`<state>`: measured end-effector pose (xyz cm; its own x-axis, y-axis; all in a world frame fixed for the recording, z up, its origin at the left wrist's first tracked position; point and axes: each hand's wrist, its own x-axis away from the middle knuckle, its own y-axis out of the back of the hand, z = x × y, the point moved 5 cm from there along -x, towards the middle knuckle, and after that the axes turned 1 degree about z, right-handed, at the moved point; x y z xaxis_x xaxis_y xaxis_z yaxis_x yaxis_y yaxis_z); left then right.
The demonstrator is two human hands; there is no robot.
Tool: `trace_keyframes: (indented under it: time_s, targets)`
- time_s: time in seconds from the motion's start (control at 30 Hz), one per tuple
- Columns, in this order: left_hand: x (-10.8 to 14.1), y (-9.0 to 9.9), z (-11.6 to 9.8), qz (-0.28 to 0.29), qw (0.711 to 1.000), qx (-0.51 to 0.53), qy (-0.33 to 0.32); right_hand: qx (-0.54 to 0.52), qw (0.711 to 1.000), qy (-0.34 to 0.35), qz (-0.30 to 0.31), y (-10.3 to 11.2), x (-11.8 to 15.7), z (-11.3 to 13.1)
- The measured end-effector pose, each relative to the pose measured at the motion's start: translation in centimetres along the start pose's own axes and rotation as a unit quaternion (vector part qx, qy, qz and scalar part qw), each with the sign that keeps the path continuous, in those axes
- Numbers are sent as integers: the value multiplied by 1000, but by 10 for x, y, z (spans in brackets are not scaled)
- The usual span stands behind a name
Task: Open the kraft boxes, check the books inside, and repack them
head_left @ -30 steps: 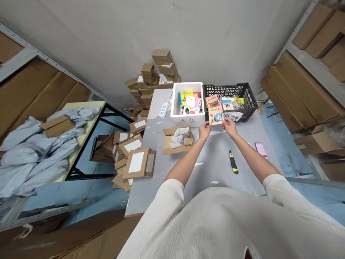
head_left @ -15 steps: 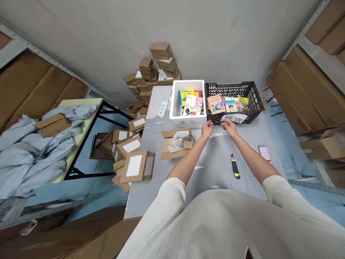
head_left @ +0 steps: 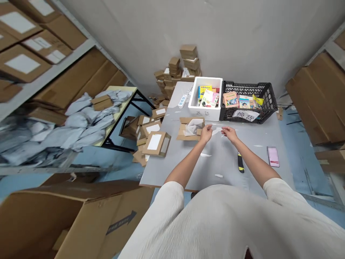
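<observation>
My left hand (head_left: pixel 206 133) hovers over the grey table, just right of an open cardboard box (head_left: pixel 188 135) with white wrapping inside. Its fingers look loosely apart, with nothing visible in them. My right hand (head_left: pixel 229 134) is a short way to the right, below the black crate (head_left: pixel 265 114), fingers bent and apart and no object seen in them. A white foam box (head_left: pixel 191 102) holding books (head_left: pixel 209 98) stands beyond my left hand. More books (head_left: pixel 231 99) lie in the black crate. A yellow-and-black utility knife (head_left: pixel 240 163) lies near my right forearm.
A phone (head_left: pixel 273 157) lies at the table's right. A power strip (head_left: pixel 182 101) is at the back left. Cardboard parcels (head_left: pixel 155 143) pile beside the table's left edge. Grey bags (head_left: pixel 81 117) cover a side table, and a large open carton (head_left: pixel 107 219) stands lower left.
Both hands have drawn back from the fronts of the white box and the black crate. The view has swung left, bringing the large carton and shelf parcels into sight.
</observation>
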<state>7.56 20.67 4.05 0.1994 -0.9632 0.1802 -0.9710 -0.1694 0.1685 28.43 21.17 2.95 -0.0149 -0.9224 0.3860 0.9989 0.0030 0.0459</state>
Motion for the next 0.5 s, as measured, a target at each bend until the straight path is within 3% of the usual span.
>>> trace_keyframes:
  time_s: [0.2, 0.37, 0.5]
  targets:
    - [30, 87, 15, -55, 996, -64, 2, 28, 998, -26, 50, -60, 23, -19]
    - [38, 159, 34, -129, 972, -185, 70, 62, 994, -61, 64, -93, 37, -37]
    - [24, 196, 58, -104, 963, -211, 134, 77, 992, -86, 39, -114, 40, -49]
